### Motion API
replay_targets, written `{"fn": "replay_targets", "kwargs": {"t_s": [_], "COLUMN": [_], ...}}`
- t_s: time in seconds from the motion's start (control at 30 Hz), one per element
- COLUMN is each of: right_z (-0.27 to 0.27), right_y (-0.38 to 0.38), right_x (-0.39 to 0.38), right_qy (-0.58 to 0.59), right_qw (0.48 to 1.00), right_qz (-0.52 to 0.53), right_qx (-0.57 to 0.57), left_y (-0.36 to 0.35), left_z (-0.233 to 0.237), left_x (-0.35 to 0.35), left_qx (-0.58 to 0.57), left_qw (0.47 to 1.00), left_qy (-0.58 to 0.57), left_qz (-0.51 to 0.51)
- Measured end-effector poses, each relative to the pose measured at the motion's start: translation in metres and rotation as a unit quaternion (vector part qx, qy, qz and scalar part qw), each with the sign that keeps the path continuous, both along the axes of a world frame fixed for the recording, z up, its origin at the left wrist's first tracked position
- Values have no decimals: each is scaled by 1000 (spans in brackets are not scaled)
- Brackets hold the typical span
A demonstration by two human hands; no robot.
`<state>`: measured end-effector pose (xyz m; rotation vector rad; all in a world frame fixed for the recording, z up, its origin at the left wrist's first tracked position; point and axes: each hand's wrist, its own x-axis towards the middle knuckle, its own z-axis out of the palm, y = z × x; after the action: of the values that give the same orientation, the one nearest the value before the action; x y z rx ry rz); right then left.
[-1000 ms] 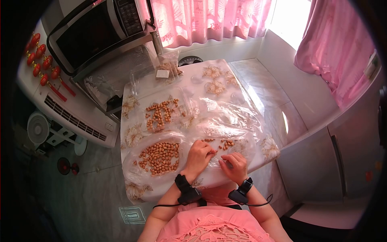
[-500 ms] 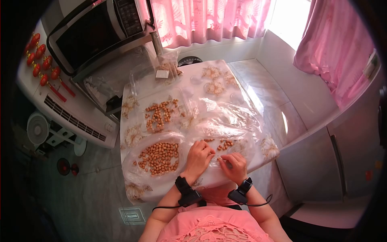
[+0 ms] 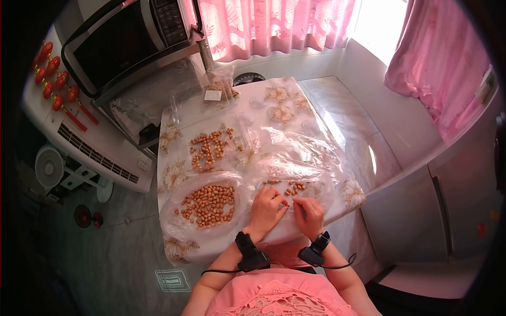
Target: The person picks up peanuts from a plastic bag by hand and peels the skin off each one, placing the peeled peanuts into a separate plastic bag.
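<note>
My left hand (image 3: 266, 211) is closed in a pinch over the front edge of the table, its fingertips close to those of my right hand. A small dark bit shows at its fingertips, too small to name. My right hand (image 3: 310, 215) is also closed, thumb against curled fingers; whatever it holds is hidden. Just beyond both hands, several brown peanuts (image 3: 296, 188) lie on clear plastic (image 3: 322, 185). Left of my left hand a larger pile of peanuts (image 3: 211, 205) rests on a spread plastic bag (image 3: 171, 224). More peanuts (image 3: 206, 151) lie farther back on plastic.
A flowered cloth covers the table (image 3: 182, 124). At its back stands a clear bag with a white label (image 3: 212, 95). The microwave (image 3: 118, 47) is on a rack at the back left. Grey cabinet doors (image 3: 411, 216) stand to the right, and pink curtains (image 3: 279, 26) hang behind.
My left hand has shifted slightly right and its fingertips now point toward my right hand. My right hand has turned a little, its fingers drawn closer together. The peanut piles look unchanged.
</note>
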<state>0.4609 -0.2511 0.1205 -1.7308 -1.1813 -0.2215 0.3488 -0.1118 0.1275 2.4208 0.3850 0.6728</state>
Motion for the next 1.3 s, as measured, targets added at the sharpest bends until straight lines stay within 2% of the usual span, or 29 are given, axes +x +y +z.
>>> {"fn": "replay_targets", "kwargs": {"t_s": [0.17,0.5,0.73,0.97,1.13,1.3], "right_z": [1,3,0,1,-3,-2], "right_y": [0,1,-1,-2,-2,-2], "right_x": [0,3,2,1,4,4], "right_qy": [-5,-22,2,1,-6,-9], "right_qw": [1000,998,999,999,999,998], "right_qz": [4,56,43,38,50,62], "right_qx": [-9,-12,-18,-22,3,7], "left_y": [-1,-2,-4,-6,-8,-7], "left_z": [-1,8,3,5,2,0], "left_x": [0,-8,-10,-12,-11,-13], "left_qx": [16,-84,-116,-122,-140,-150], "left_qw": [1000,996,992,992,990,989], "left_qy": [2,-10,-48,-37,-31,-15], "left_qz": [-8,-2,11,27,-12,-9]}}
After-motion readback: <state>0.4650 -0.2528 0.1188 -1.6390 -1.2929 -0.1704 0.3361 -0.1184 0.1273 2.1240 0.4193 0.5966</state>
